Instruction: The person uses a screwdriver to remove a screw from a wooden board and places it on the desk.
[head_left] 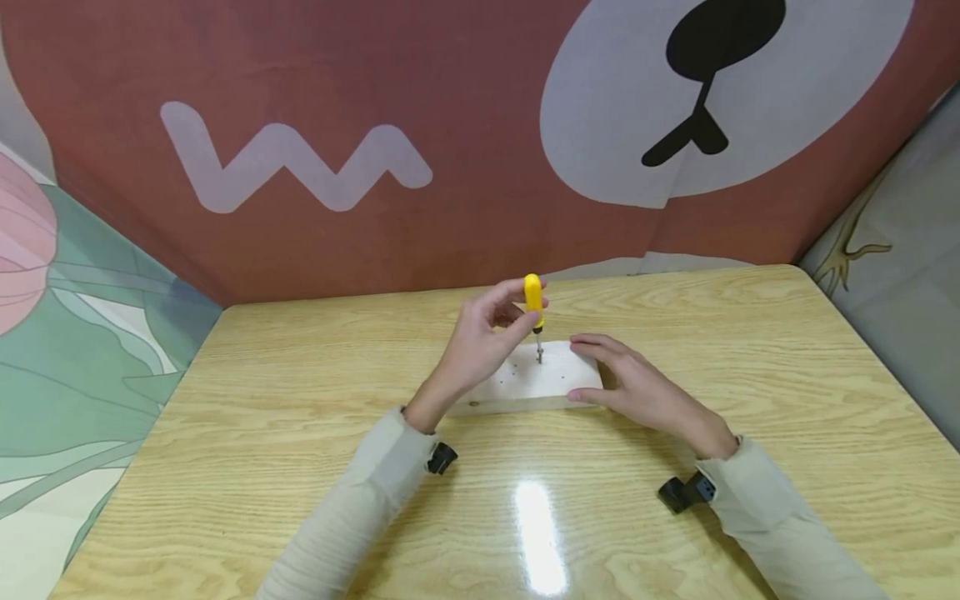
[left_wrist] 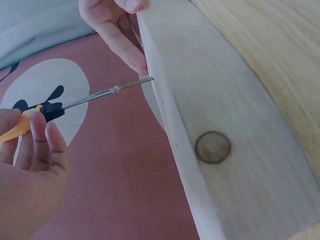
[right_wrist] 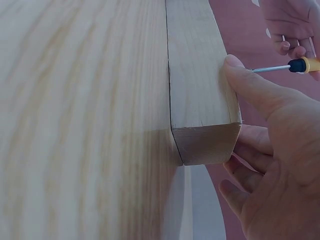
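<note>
My left hand (head_left: 487, 333) grips the yellow handle of a screwdriver (head_left: 533, 302) between thumb and fingers. The shaft points down, its tip at the head of a screw (left_wrist: 134, 84) that stands upright with most of its thread above the wood. That screw's point sits in the top face of a pale wooden block (head_left: 555, 367), where several small dark holes show. Around the block's right end, my right hand (head_left: 637, 383) holds it, thumb on the near side and fingers on the far side. A round dark knot (left_wrist: 213, 147) marks the block's near face.
The block lies on a wood-grain table (head_left: 300, 483). Behind the table's far edge stands a red-brown wall (head_left: 315, 250) with cartoon patterns. Wrist cameras (head_left: 442, 458) are strapped under both sleeves. A bright light reflection lies on the table's near part.
</note>
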